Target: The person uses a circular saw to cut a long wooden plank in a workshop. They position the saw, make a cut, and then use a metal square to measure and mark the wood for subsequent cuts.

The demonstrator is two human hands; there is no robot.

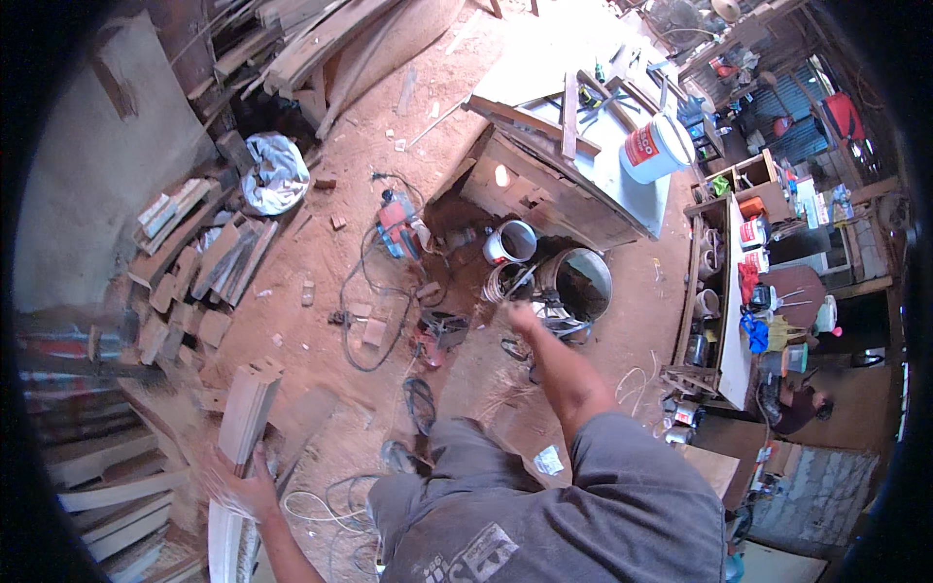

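My left hand (pixel 241 489) grips a bundle of pale, grooved wooden pieces (pixel 250 406) at the lower left, with the thumb across them and the fingers at their left side. The pieces extend beyond the hand at both ends. My right arm reaches forward over the floor. My right hand (pixel 523 317) is closed beside a wide round drum (pixel 601 290) and a white bucket (pixel 513 243). What its fingers hold, if anything, is too small to make out. Metal items (pixel 556 321) lie close to that hand, against the drum.
A red and blue power tool (pixel 398 225) with a looping black cord (pixel 352 342) lies on the dusty floor. Wood offcuts (pixel 216 257) are piled at left. Ahead stands a workbench (pixel 544 180) bearing a white bucket (pixel 656 149). A person (pixel 803 406) is at the far right.
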